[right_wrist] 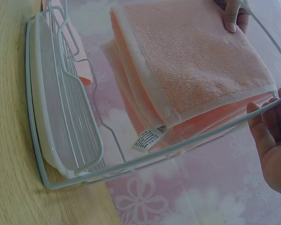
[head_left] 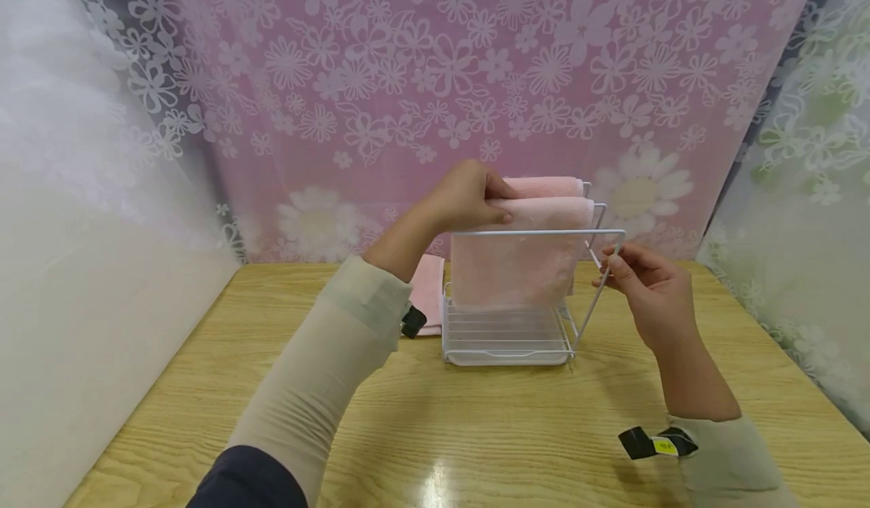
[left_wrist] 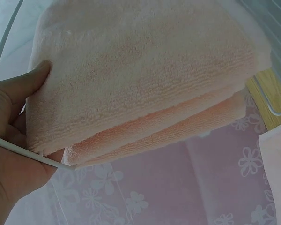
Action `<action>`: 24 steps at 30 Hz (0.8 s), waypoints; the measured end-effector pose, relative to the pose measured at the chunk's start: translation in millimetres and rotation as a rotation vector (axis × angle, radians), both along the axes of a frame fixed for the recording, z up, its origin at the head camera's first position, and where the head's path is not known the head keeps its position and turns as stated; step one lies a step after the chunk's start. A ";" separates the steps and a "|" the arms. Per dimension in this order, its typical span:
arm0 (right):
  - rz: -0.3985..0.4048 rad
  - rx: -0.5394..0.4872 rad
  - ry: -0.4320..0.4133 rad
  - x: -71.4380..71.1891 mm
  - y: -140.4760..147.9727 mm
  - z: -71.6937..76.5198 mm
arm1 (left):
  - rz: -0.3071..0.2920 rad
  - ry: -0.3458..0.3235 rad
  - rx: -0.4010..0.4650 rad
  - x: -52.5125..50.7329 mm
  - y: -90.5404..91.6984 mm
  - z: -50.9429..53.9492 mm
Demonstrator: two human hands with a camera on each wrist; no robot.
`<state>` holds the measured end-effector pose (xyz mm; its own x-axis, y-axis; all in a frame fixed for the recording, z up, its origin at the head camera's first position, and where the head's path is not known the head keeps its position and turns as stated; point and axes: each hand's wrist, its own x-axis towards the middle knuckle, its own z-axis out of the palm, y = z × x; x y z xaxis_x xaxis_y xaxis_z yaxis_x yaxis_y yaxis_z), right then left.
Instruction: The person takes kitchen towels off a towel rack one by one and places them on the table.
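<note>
A white wire rack [head_left: 506,354] with a slatted bottom and a tray stands on the table. Folded pink towel [head_left: 516,266] layers hang in its upper part, and a second pink fold [head_left: 547,186] shows behind. My left hand [head_left: 472,195] pinches the towel's top left end, thumb in front and fingers behind. In the left wrist view the left thumb [left_wrist: 40,75] lies on the terry cloth. My right hand [head_left: 655,297] grips the rack's right side wire near its upper corner. A white care label [right_wrist: 149,138] hangs from the towel in the right wrist view.
Another pink towel [head_left: 428,297] lies on the wooden table [head_left: 408,425] behind the rack's left side. A pink flowered curtain [head_left: 435,78] hangs close behind, with pale sheets at both sides. Black wrist devices [head_left: 412,321] sit on both sleeves.
</note>
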<state>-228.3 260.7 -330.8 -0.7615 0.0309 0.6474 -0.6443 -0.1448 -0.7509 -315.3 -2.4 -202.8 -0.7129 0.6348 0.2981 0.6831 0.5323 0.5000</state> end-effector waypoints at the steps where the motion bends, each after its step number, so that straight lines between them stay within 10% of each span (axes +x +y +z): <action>1: -0.004 0.005 0.002 -0.1 0.0 -0.1 | -0.001 0.001 0.015 -0.3 0.1 -0.9; 13: -0.014 0.004 0.034 -1.7 -0.9 -1.7 | 0.013 0.007 0.130 3.7 -1.0 -1.0; 24: -0.008 0.003 0.039 -0.5 -0.6 -1.8 | 0.013 0.013 0.124 16.5 -2.4 19.2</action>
